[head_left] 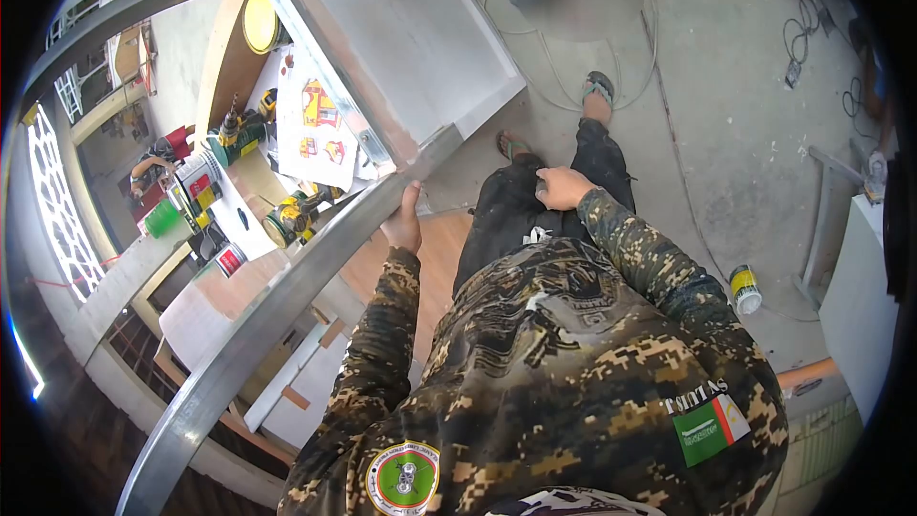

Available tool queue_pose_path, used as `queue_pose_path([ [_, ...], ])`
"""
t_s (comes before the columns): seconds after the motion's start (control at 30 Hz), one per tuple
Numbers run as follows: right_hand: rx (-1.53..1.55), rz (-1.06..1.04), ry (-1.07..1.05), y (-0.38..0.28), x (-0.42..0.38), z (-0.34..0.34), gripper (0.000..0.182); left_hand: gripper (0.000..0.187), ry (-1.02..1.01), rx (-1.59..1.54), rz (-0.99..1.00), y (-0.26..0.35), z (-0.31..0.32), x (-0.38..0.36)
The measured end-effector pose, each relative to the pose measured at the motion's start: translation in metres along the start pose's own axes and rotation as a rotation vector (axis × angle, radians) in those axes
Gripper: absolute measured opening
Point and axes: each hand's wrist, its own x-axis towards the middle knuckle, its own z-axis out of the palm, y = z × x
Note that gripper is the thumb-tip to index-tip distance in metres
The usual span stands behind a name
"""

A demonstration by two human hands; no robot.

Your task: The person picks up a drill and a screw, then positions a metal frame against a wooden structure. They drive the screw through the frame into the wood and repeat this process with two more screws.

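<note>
My left hand (402,222) grips a long metal bar (315,253), its thumb over the upper face and the other fingers mostly hidden. This bar runs from the lower left up to the corner of a framed panel (401,29) with a pale grey face. My right hand (565,188) rests against my dark trousers (501,205) at the thigh, fingers curled; whatever they may hold is hidden. Beyond the bar, near my left hand, lies a yellow-and-black cordless drill (299,214). Printed sheets (320,119) with red and yellow drawings lie next to the panel's metal edge.
More power tools (239,134), a red-labelled can (229,259) and a yellow-lidded tub (260,21) stand left. A person in red (162,167) is farther left. A cable (659,96) crosses the floor. A paint can (745,289) and a white cabinet (864,296) stand right.
</note>
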Motion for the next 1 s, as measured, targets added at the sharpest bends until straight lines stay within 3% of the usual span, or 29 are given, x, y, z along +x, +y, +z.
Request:
queue_pose_path([
  [0.27, -0.02, -0.005, -0.017, 0.004, 0.0, 0.0, 0.056, 0.042, -0.015, 0.04, 0.024, -0.011, -0.007, 0.001],
  [0.33, -0.028, 0.003, -0.03, 0.003, -0.001, -0.004, 0.056, 0.039, -0.096, 0.071, -0.015, -0.014, -0.007, 0.0],
  [0.47, -0.111, 0.002, -0.014, 0.005, 0.005, -0.018, 0.058, 0.039, -0.096, -0.116, 0.032, -0.066, -0.02, 0.013],
  [0.53, -0.207, -0.019, -0.002, 0.022, 0.011, -0.017, 0.058, 0.028, -0.3, 0.321, -0.002, -0.088, -0.037, 0.03],
  [0.57, -0.271, -0.03, 0.005, 0.019, 0.01, -0.025, 0.058, 0.028, -0.273, 0.291, 0.011, -0.085, -0.035, 0.033],
  [0.63, -0.358, -0.026, -0.053, 0.017, 0.013, -0.042, 0.056, 0.019, -0.281, 0.625, 0.202, -0.082, -0.03, 0.038],
  [0.7, -0.421, 0.095, -0.109, 0.016, 0.022, -0.053, 0.055, 0.016, -0.23, 0.549, 0.318, -0.085, -0.031, 0.038],
  [0.77, -0.558, 0.037, -0.088, 0.046, 0.046, -0.051, 0.049, 0.02, -0.23, 0.232, -0.172, -0.054, -0.035, 0.031],
  [0.83, -0.628, 0.124, -0.168, 0.062, 0.064, -0.075, 0.048, 0.02, -0.147, 0.166, -0.088, -0.075, -0.027, 0.045],
  [0.87, -0.635, 0.302, -0.184, 0.016, 0.041, -0.088, 0.056, 0.021, -0.125, 0.247, -0.035, -0.091, -0.034, 0.053],
  [1.0, -0.717, 0.458, -0.098, -0.036, 0.006, -0.105, 0.057, 0.034, 0.014, 0.515, -0.048, -0.107, -0.029, 0.076],
])
